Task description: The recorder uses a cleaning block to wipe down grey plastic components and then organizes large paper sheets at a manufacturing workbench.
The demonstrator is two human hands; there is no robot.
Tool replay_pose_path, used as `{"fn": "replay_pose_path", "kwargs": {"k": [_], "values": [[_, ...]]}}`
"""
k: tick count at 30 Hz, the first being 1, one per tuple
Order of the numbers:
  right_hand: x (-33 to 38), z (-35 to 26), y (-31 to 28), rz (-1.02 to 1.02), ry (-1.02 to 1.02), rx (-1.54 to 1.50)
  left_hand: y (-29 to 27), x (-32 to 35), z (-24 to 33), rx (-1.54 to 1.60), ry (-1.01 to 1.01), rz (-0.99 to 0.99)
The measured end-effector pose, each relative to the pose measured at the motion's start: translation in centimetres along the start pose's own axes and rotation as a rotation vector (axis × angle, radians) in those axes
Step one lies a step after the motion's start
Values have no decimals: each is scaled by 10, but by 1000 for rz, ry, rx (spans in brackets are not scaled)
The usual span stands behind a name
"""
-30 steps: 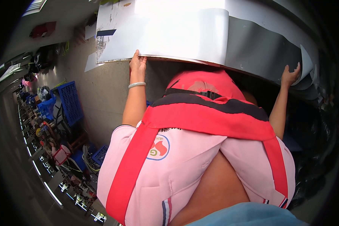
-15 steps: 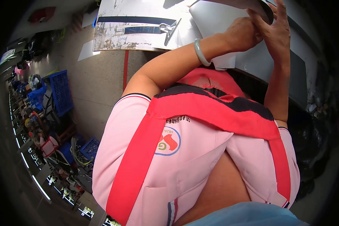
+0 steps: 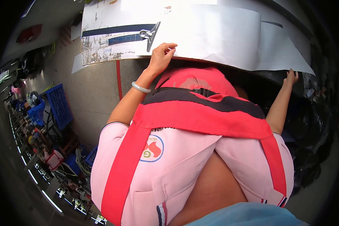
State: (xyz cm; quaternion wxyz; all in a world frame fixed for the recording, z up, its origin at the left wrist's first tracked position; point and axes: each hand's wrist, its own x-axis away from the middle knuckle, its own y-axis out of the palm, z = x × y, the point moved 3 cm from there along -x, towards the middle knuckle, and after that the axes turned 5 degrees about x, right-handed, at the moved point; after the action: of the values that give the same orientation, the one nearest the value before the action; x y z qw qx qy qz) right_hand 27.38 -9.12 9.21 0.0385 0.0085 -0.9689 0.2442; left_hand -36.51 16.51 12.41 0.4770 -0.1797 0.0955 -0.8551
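A large white sheet [image 3: 218, 34] lies over the worktop, its right part curving down to a pointed corner. At that right part's near edge, my right hand [image 3: 291, 77] has its fingers closed on the sheet's border. My left hand [image 3: 162, 57] is loosely curled by the sheet's near left edge. Its fingertips are slightly apart and nothing shows between them. Just beyond my left hand, a silver bulldog clip [image 3: 148, 35] sits at the sheet's left side, on a worn white board [image 3: 98, 43] with dark blue strips.
Blue plastic crates [image 3: 59, 105] stand on the floor to the left, among piled goods. Black plastic bags [image 3: 309, 139] lie at the right. A red line [image 3: 119, 79] runs along the grey floor beside the worktop.
My hands were together at the upper right on a curled sheet. They are now apart: the left has moved left toward the clip, the right nearer to me. The sheet now lies mostly flat.
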Motion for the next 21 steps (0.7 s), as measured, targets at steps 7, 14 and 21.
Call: {"fn": "replay_pose_path", "kwargs": {"k": [7, 14, 21], "values": [[44, -37, 24, 85, -368, 200, -68, -9, -47, -332, 95, 537], [299, -139, 188, -921, -739, 122, -103, -33, -114, -372, -378, 172], [500, -167, 276, -1379, -1601, 595, -98, -57, -83, -19, -481, -255]]}}
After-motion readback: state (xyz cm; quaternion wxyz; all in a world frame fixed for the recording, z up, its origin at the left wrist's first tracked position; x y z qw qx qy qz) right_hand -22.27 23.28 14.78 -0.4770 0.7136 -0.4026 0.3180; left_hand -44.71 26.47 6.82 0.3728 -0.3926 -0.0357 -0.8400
